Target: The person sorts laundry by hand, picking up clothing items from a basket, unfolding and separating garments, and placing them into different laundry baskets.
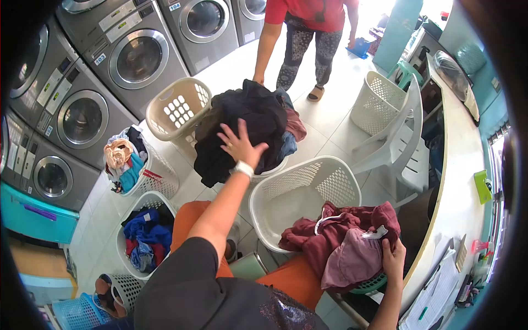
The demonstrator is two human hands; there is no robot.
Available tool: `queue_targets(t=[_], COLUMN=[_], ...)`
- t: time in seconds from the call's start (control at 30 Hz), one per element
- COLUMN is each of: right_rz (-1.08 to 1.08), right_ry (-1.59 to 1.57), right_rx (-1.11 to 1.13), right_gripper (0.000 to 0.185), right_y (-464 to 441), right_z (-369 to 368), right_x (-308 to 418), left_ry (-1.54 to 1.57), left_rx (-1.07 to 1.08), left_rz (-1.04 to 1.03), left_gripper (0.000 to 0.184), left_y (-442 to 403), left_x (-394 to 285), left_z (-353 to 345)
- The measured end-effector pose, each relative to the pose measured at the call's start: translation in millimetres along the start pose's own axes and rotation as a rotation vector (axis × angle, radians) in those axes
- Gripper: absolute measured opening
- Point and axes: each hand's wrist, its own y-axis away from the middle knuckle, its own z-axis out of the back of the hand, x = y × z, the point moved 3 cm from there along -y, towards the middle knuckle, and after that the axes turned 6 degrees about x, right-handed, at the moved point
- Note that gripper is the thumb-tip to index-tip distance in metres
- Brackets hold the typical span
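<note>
My left hand (242, 144), fingers spread, reaches over a heap of black clothes (247, 118) piled on a basket; whether it touches them I cannot tell. Maroon clothes (308, 234) and a mauve garment (352, 261) hang over the near right rim of a white basket (264, 212). At their right end my right hand (393, 261) grips the maroon cloth, thumb and fingers closed on it. Blue and pinkish clothes (291, 129) stick out at the right of the black heap.
A person in red (308, 11) stands beyond the heap, one hand near it. Washing machines (140, 60) line the left. More baskets (181, 107) hold or lack clothes. On the right stand a white chair (412, 148) and a long counter (459, 165) with papers (434, 294).
</note>
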Motion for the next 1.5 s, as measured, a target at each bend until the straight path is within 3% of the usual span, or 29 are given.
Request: queue_targets(t=[0.1, 0.17, 0.2, 0.3, 0.37, 0.47, 0.57, 0.63, 0.7, 0.8, 0.83, 0.87, 0.9, 1.0, 1.07, 1.13, 1.23, 1.27, 1.37, 1.5], right_rz=[0.031, 0.029, 0.019, -0.002, -0.007, 0.037, 0.039, 0.027, 0.028, 0.036, 0.045, 0.019, 0.015, 0.025, -0.011, 0.008, 0.053, 0.051, 0.043, 0.015], right_ry=[0.021, 0.045, 0.043, 0.003, -0.027, -0.033, 0.009, 0.018, 0.04, 0.05, 0.035, 0.042, 0.043, 0.07, 0.034, 0.058, 0.06, 0.077, 0.09, 0.138], right_rx=[-0.019, -0.016, -0.005, 0.065, 0.074, 0.028, 0.029, 0.015, 0.022, 0.034, 0.036, 0.073, 0.07, 0.025, 0.059, 0.034, -0.017, -0.012, 0.0, 0.023], right_gripper=[0.029, 0.031, 0.031, 0.032, 0.032, 0.038, 0.037, 0.036, 0.036, 0.036, 0.036, 0.036, 0.036, 0.038, 0.038, 0.039, 0.041, 0.041, 0.041, 0.038], right_y=[-12, -7, -4, -4, -5, -5, -4, -4, -3, -2, -1, -2, -3, -3, -3, -2, -4, -4, -5, -4], right_z=[-4, -4, -3, -3, -6, -7, -2, -2, -2, -5, -5, -3, -3, -4, -5, -4, -5, -5, -4, -3], right_x=[0, -1, -1, 5, 10, 1, -3, -5, -4, -4, -3, -2, -3, -5, -3, -10, -4, -3, 3, -3], left_ry=[-0.047, -0.075, -0.068, 0.282, 0.449, 0.546, 0.68, 0.613, 0.341, -0.028, -0.147, -0.114, -0.099, -0.033, -0.107, -0.09, -0.031, -0.031, 0.156, 0.348], left_rx=[-0.072, 0.078, -0.029, -0.076, -0.055, 0.044, 0.276, 0.49, 0.789, 1.023, 0.988, 0.908, 0.418, -0.057, -0.019, 0.187, 0.066, 0.066, -0.05, -0.013], left_rz=[0.056, -0.011, -0.089, -0.311, -0.467, -0.822, -0.857, -0.861, -0.812, -0.859, -0.948, -0.798, -0.84, -0.41, -0.059, 0.082, -0.062, -0.065, -0.269, -0.53], left_gripper=[0.098, 0.087, 0.074, 0.049, 0.038, 0.036, 0.04, 0.041, 0.04, 0.047, 0.047, 0.047, 0.058, 0.096, 0.106, 0.091, 0.064, 0.064, 0.038, 0.026], left_y=[-33, -41, -43, -58, -30, 50, 127, 178, 216, 207, 186, 156, 124, 21, -32, -65, -74, -74, -44, 29], left_x=[7, 27, 39, 52, 15, -48, -60, -48, -29, 2, -5, -6, -14, -26, 5, 51, 70, 71, 48, 1], left_z=[-11, -20, -23, -18, 11, 29, 2, -32, -53, -89, -80, -97, -71, 13, 21, -3, -4, -9, -1, 18])
